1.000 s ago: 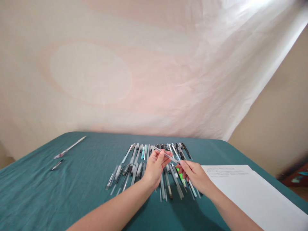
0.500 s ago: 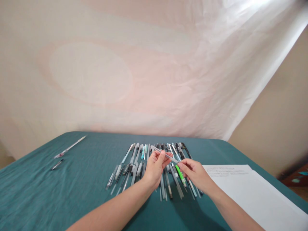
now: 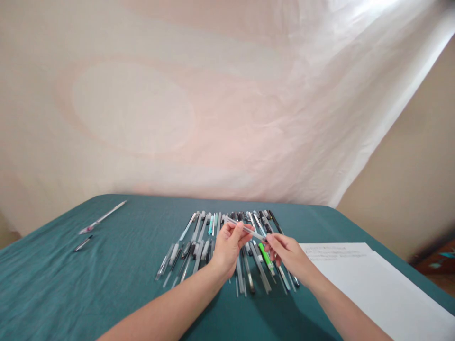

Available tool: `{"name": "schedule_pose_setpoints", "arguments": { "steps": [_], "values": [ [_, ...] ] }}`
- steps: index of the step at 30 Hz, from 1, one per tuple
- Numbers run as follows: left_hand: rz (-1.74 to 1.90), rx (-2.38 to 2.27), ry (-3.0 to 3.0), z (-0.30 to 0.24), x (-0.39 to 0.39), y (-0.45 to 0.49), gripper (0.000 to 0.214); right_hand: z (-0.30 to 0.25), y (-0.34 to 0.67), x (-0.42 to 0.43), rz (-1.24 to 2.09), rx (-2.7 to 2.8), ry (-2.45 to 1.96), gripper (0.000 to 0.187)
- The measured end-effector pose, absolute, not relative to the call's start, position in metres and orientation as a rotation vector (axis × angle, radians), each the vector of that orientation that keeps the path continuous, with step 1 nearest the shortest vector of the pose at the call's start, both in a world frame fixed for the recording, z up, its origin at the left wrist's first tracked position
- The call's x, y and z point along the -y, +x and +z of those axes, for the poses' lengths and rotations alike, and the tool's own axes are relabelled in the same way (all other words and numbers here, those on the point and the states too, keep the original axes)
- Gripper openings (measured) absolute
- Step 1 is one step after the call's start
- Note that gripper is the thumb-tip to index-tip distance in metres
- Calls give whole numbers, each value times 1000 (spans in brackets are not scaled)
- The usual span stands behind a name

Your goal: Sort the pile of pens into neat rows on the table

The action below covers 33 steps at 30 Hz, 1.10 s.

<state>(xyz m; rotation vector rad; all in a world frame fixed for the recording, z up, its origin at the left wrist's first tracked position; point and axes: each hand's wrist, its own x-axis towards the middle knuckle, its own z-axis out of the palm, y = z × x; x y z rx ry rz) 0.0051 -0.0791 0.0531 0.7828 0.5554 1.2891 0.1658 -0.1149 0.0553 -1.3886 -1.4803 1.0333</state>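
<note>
Over the middle of the table, a slim translucent pen barrel [image 3: 254,232] is held slanting between both my hands. My left hand [image 3: 229,244] pinches it along its middle with thumb and fingers. At its lower right end, the fingertips of my right hand [image 3: 283,251] are closed on it. Below and behind the hands lie two rows of pens and pen parts, mostly clear, white and black. A bright green pen [image 3: 266,258] stands out near my right fingers. My left hand and forearm hide part of the front row.
White paper sheets [image 3: 373,284] with handwriting at the top lie on the right. At the left are a long clear pen [image 3: 103,218] and a short dark pen piece [image 3: 83,243]. A dark green cloth [image 3: 135,265] covers the table, with a pale sheet [image 3: 213,104] hanging behind.
My right fingers have shifted slightly at the barrel's end, with the knuckles a little more raised. The left hand and the barrel have hardly moved.
</note>
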Motion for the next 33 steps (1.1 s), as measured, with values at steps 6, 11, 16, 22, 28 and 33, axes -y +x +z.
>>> {"name": "schedule_pose_setpoints", "arguments": {
  "steps": [6, 11, 16, 22, 28, 33],
  "values": [
    [1293, -567, 784, 53, 79, 6, 25, 57, 166, 116, 967, 1517, -1378, 29],
    [1298, -572, 790, 53, 79, 5, 24, 56, 163, 116, 1060, 1482, -1357, 34],
    [1302, -582, 798, 52, 79, 4, 23, 55, 162, 118, 956, 1526, -1367, 33],
    [1307, -583, 784, 51, 78, 5, 23, 58, 161, 118, 927, 1540, -1383, 32],
    [1300, -586, 777, 50, 78, 6, 25, 58, 160, 118, 948, 1537, -1390, 35],
    [1302, -592, 775, 50, 79, 6, 24, 57, 162, 119, 767, 1606, -1437, 24]
  ]
}}
